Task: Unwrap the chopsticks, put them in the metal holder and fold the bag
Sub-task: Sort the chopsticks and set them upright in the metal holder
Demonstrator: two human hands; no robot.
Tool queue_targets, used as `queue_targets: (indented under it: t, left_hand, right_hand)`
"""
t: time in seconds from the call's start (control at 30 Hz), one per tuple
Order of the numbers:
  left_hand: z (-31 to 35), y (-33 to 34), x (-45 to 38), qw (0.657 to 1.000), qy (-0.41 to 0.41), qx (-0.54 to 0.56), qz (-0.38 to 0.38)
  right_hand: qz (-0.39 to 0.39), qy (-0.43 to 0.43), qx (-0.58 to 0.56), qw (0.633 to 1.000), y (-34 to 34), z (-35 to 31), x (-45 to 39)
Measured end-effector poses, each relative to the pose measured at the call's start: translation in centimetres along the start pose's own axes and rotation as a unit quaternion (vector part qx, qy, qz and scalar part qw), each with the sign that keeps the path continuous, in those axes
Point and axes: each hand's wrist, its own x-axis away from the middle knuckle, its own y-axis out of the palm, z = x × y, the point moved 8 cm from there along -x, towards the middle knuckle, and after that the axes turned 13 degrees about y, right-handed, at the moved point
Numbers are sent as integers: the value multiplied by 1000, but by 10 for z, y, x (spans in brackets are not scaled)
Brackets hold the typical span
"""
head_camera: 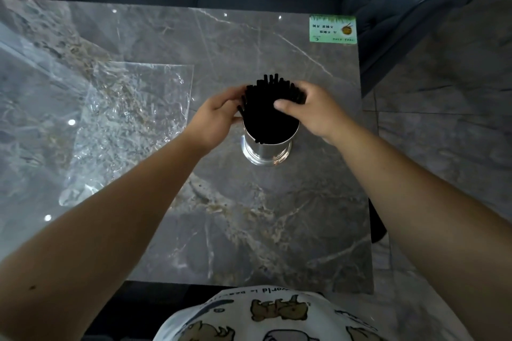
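Head view, both hands' fingers cupping black chopsticks (270, 108) in metal holder (266, 149), left hand (219, 116), right hand (310, 111), fingertips hidden.

Grey marble table (249, 230). On it: metal holder (266, 150) w/ black chopsticks (270, 108) near centre, crinkled clear plastic bag (130, 124) flat at left, green card (332, 28) at far right corner.
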Motion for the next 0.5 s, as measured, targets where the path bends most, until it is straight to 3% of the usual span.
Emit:
queue_targets:
  t: [0.13,0.3,0.4,0.5]
  left_hand:
    - [-5,1,21,999,4,7,-37]
    - [-20,16,45,987,21,-91,-132]
    - [-16,18,35,984,28,-152,-91]
    - [-10,22,20,989,34,-127,-62]
  right_hand:
    - [2,13,-27,1000,-3,1,0]
    - [-25,20,-44,999,0,5,2]
    - [-25,24,-40,999,1,6,2]
    - [-18,24,-42,999,-4,5,4]
